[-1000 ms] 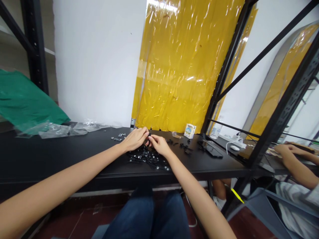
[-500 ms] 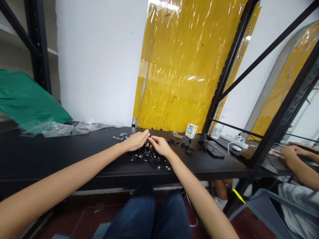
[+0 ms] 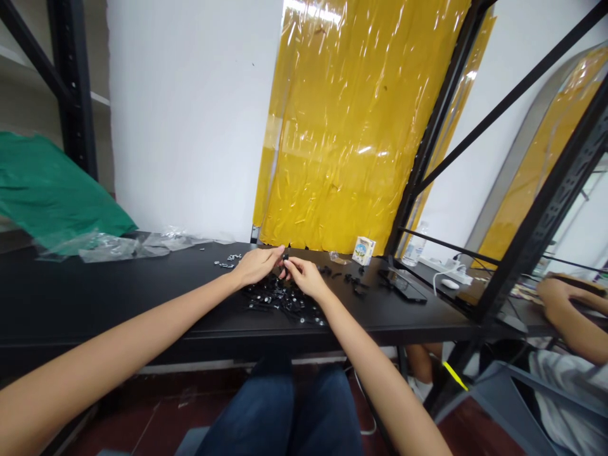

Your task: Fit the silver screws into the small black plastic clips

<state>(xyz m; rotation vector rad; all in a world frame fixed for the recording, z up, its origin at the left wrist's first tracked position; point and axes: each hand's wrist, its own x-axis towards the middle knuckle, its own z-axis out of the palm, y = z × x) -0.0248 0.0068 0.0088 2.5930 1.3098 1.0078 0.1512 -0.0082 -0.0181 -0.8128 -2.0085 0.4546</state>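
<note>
Both hands meet above a pile of small black parts with shiny metal bits [image 3: 280,297] on the black table. My left hand [image 3: 259,263] is closed, its fingers pinched on a small black part [image 3: 285,254]. From the other side, my right hand [image 3: 304,275] grips the same black part with thumb and fingers. The part's exact kind is too small to make out. Small silvery metal pieces [image 3: 230,260] lie left of my left hand. Several loose black pieces [image 3: 354,280] are scattered to the right of my right hand.
A small printed box [image 3: 363,251] and a dark phone-like slab [image 3: 406,286] are on the right. Crumpled clear plastic [image 3: 118,247] and a green sheet [image 3: 57,193] lie at left. Black shelf posts [image 3: 536,221] rise at right, with another person's arms [image 3: 567,310] beyond.
My fingertips have parted slightly, so the small black part shows more between them. The hands stay over the pile.
</note>
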